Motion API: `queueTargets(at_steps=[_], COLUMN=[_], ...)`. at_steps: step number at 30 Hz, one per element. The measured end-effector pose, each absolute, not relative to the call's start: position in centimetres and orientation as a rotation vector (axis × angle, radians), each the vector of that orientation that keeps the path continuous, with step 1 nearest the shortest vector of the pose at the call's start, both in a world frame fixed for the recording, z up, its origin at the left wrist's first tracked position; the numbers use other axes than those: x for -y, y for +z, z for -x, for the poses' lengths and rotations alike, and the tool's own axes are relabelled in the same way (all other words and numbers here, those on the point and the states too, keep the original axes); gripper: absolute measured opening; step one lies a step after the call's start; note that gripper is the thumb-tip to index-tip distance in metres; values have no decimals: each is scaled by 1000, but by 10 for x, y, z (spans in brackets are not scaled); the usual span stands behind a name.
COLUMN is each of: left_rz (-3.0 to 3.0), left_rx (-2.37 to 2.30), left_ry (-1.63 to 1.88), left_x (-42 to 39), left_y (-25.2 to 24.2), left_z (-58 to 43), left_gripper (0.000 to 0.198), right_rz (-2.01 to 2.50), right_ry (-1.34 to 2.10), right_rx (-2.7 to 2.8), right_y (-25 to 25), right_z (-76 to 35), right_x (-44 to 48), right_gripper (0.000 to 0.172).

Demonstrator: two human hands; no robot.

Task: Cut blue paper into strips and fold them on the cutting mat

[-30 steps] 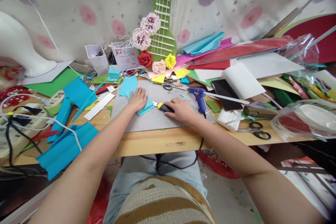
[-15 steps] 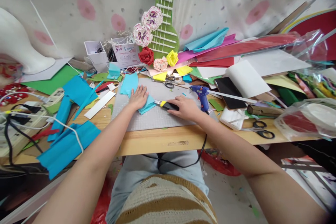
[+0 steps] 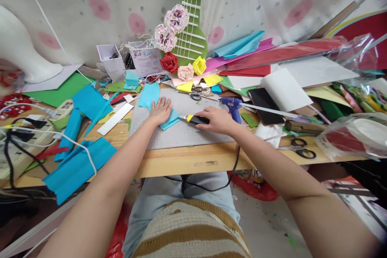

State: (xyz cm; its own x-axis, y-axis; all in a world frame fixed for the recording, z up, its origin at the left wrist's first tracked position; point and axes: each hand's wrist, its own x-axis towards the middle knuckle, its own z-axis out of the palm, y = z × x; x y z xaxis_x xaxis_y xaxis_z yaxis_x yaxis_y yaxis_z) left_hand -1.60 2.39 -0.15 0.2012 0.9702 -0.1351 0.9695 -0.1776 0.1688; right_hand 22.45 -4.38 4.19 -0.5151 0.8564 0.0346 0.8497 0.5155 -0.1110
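My left hand (image 3: 159, 111) lies flat with fingers spread on a folded piece of turquoise paper (image 3: 169, 119) on the grey cutting mat (image 3: 181, 135). My right hand (image 3: 217, 120) is closed around the black and yellow utility knife (image 3: 193, 119), whose blade tip sits at the right edge of that paper. A second turquoise piece (image 3: 149, 94) lies just beyond my left hand's fingers.
A blue glue gun (image 3: 232, 108) stands right of my right hand, its cable dropping over the table edge. A phone (image 3: 262, 105), scissors (image 3: 298, 148), paper flowers (image 3: 173, 62), coloured sheets and white boxes (image 3: 109, 60) crowd the back. Blue paper (image 3: 79, 167) and a power strip lie left.
The right hand with the knife has slid slightly to the right along the mat. The left hand stays pressed on the turquoise paper.
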Motion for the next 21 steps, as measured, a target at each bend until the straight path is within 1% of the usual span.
queueTargets(at_steps=[8,15,21], left_rz=[-2279,-2261,-2202], left_rx=[-1872,-1849,-1818], left_ry=[-20,2,16], left_x=[-24,-25,-25], left_y=[-3,-4,2], left_z=[16,17,17], left_gripper=[58,59,62], right_rz=[1472,1494,1483], right_ry=[86,214,215], right_rx=[2661,2592,2590], right_y=[36,34,35], right_z=[-218,-231,-228], right_x=[43,46,43], right_gripper=[46,47,46])
